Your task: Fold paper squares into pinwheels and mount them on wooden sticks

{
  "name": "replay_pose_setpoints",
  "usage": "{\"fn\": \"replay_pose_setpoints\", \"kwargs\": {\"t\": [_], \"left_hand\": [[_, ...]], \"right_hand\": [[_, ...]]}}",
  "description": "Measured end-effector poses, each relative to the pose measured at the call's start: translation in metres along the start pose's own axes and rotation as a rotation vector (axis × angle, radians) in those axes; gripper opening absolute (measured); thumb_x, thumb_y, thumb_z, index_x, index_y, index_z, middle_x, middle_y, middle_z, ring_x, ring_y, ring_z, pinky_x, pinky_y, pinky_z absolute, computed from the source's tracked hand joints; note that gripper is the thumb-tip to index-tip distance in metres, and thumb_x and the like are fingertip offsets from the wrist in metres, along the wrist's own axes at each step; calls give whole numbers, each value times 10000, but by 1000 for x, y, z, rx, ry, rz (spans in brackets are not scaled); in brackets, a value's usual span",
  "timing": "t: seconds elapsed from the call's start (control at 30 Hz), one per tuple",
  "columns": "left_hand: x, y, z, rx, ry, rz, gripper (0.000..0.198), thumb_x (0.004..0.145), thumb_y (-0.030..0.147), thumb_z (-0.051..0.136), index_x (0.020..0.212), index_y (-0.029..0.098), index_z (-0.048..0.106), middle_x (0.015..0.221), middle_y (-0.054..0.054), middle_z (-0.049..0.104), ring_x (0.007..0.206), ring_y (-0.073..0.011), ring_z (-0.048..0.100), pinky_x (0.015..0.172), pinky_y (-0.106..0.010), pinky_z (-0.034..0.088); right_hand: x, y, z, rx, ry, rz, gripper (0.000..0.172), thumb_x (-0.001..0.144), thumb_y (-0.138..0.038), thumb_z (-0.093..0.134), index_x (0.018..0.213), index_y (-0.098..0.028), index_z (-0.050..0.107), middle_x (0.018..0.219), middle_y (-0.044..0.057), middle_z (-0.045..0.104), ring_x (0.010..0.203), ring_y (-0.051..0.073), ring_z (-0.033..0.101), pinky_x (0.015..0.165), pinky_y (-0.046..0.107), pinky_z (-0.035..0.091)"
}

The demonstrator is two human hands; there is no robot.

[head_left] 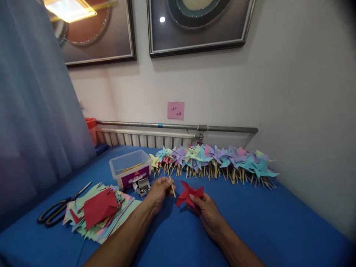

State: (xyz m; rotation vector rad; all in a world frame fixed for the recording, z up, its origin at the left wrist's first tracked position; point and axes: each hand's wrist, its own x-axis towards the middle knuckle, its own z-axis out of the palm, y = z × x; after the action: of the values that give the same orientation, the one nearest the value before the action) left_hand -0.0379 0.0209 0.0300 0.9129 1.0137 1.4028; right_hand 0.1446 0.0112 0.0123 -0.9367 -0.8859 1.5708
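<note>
blue table (278,222) carries scissors (59,208), paper stack (100,215), plastic tub (130,168), pinwheel row (214,159).

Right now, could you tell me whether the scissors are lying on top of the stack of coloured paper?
No, the scissors lie on the blue table just left of the paper stack.

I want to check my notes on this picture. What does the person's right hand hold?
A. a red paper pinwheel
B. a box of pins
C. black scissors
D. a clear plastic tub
A: the right hand grips a red paper pinwheel, while the left hand pinches a thin wooden stick beside it.
</note>
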Motion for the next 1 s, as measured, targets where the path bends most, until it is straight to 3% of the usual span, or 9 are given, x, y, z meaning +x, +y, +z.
{"fn": "replay_pose_setpoints", "kwargs": {"t": [0.2,0.37,0.63,0.8,1.0], "left_hand": [[-1,1,0,32,26,-22,372,694,471,782,802,162,607,690,-60,701,558,-154,621,580,-268,437],[-3,-1,2,283,34,-17,261,686,387,774,710,160,648,516,23,572,445,-102,459,500,-243,320],[-12,-11,15,284,-123,-148,136,601,237,737,689,142,693,579,-7,634,470,-95,468,500,-242,304],[-14,-9,16,287,-193,-151,142,570,254,712,641,147,649,507,23,581,438,-81,432,483,-233,278],[-13,-10,16,318,-227,-172,196,577,317,703,646,147,635,487,28,558,427,-79,420,480,-238,275]], "right_hand": [[1,1,-1,-3,-21,-1,314,607,-325,912,795,-186,703,677,-19,687,582,116,595,591,258,518],[0,1,-1,-11,-52,11,313,619,-337,904,816,-180,718,721,-3,714,618,129,627,644,272,528],[0,4,0,-28,-74,-17,317,619,-324,891,849,-178,730,762,9,733,631,132,624,634,264,498],[3,6,-1,-21,-58,-16,346,587,-350,909,811,-172,714,703,-15,697,583,114,577,610,257,487],[3,9,-1,-26,-25,-35,336,592,-344,905,816,-175,721,768,16,728,638,139,616,641,277,509]]}}
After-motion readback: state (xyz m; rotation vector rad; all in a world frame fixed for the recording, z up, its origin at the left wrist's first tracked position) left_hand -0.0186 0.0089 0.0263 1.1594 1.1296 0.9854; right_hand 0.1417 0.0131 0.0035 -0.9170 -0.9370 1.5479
